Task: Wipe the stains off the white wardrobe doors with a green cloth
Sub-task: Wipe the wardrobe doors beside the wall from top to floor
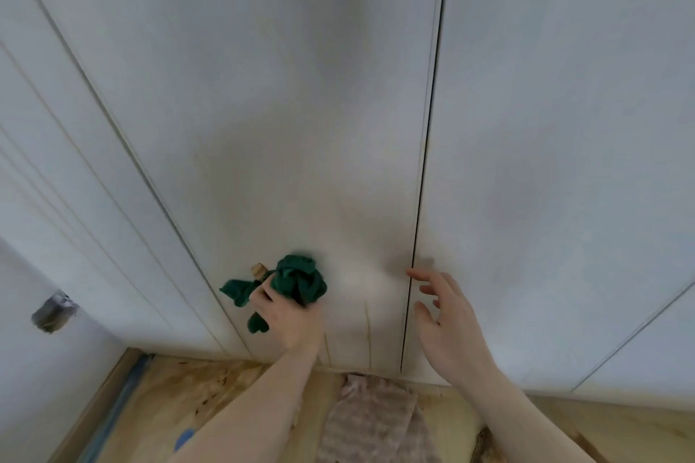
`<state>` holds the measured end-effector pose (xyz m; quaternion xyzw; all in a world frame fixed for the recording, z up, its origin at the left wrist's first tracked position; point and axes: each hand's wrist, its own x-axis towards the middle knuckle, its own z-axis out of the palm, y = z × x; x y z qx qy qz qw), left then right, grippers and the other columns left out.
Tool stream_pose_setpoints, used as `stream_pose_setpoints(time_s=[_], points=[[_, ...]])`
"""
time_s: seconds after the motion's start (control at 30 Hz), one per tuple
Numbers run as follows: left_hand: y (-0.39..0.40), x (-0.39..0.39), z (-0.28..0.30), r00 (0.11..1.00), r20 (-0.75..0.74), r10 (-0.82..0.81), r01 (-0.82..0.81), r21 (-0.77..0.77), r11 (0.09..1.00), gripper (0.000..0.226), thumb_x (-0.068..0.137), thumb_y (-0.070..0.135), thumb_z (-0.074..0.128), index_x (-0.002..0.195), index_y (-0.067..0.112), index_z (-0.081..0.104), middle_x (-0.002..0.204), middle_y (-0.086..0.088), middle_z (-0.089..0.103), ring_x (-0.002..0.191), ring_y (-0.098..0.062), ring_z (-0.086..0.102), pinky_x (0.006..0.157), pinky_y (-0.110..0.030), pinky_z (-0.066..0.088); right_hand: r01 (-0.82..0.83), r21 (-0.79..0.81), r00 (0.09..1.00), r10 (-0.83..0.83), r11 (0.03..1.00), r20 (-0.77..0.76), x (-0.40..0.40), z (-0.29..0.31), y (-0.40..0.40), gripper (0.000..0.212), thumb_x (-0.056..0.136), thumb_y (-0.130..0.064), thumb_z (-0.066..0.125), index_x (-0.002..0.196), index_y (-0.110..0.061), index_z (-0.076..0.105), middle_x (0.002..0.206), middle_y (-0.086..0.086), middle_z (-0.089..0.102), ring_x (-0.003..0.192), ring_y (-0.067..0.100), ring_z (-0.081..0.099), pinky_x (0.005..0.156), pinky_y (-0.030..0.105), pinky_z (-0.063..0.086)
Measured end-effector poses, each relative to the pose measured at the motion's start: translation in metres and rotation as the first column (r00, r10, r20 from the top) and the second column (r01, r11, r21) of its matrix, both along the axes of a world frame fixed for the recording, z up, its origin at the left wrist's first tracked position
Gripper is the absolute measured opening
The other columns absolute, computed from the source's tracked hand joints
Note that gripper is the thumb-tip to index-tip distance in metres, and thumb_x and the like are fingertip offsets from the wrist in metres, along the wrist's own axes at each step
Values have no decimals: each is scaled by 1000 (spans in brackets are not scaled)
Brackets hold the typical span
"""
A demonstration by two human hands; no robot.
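No text, label, brand, number or sign can be read anywhere in the head view. The plain white wardrobe doors [286, 116] bear no lettering, and neither does the crumpled green cloth [297, 280].

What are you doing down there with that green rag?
A person is cleaning a white wardrobe door. Their left hand holds a bunched-up green cloth against the low part of the door, beside a small wooden knob. The right hand is open, fingers spread near the dark gap between two doors. A few thin yellowish streaks still show below the cloth, near the wooden floor.
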<state>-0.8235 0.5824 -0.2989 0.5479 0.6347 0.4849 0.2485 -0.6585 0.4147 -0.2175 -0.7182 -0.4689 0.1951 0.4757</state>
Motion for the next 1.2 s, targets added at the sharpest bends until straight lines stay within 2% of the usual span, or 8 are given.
stream_pose_setpoints(time_s=[0.13, 0.27, 0.37, 0.53, 0.67, 0.83, 1.0, 1.2], points=[[-2, 8, -34, 998, -56, 22, -35, -237, 971, 81, 78, 5, 79, 143, 14, 31, 138, -17, 35, 117, -43, 48, 102, -56, 48, -19, -58, 1000, 21, 998, 22, 4, -14, 7, 51, 99, -5, 49, 133, -42, 54, 136, -25, 47, 123, -2, 48, 104, 23, 41], [19, -7, -75, 996, 85, -40, 87, -674, 733, 76, 84, 12, 68, 152, 7, 34, 146, -19, 40, 129, -40, 47, 111, -48, 45, -44, -91, 999, 44, 995, 7, 4, -17, 9, 49, 101, -8, 49, 132, -45, 53, 132, -33, 44, 123, -6, 46, 104, 24, 41], [30, -14, -76, 974, 208, -89, 220, -776, 591, 55, 90, 11, 63, 141, 4, 45, 128, -18, 57, 119, -39, 56, 106, -53, 51, -49, -97, 999, 51, 994, 15, 5, -13, 8, 47, 102, -8, 48, 131, -45, 52, 133, -30, 44, 118, -9, 48, 94, 12, 41], [-7, 7, -13, 958, 130, -254, 278, -629, 726, 49, 97, 13, 61, 144, 10, 48, 133, -15, 61, 123, -36, 58, 108, -43, 49, -18, -82, 1000, 17, 996, -7, 6, -5, -2, 46, 102, -7, 51, 129, -42, 55, 135, -23, 47, 121, -5, 49, 86, 6, 40], [-45, 25, 49, 900, 17, -435, 431, -173, 885, 45, 89, 19, 78, 131, 20, 62, 127, 3, 61, 116, -22, 61, 102, -38, 52, 23, -51, 999, -25, 998, -48, 6, 5, -18, 45, 102, -7, 53, 131, -41, 57, 132, -21, 51, 119, -6, 51, 87, 10, 40], [-58, 37, 82, 887, -132, -442, 461, 216, 861, 28, 85, 15, 82, 108, 25, 70, 122, 18, 51, 114, -3, 52, 94, -16, 44, 102, -9, 991, -103, 995, -86, 11, 10, -33, 43, 101, -6, 54, 128, -39, 59, 132, -20, 53, 120, 1, 55, 86, 14, 42], [-49, 41, 41, 833, -393, -391, 503, 240, 831, 33, 79, 11, 81, 110, 22, 74, 121, 9, 58, 111, -17, 57, 84, -33, 56, 142, 4, 983, -141, 990, -116, 17, 11, -43, 44, 100, -5, 54, 126, -40, 59, 132, -19, 55, 121, 2, 55, 86, 13, 42], [-44, 33, -48, 704, -534, -468, 535, -34, 844, 38, 76, 5, 77, 110, 23, 78, 117, 11, 62, 107, -18, 60, 89, -38, 58, 91, -43, 992, -94, 995, -83, 22, -1, -30, 43, 101, -6, 53, 128, -38, 58, 133, -18, 53, 123, 1, 53, 86, 11, 42]])
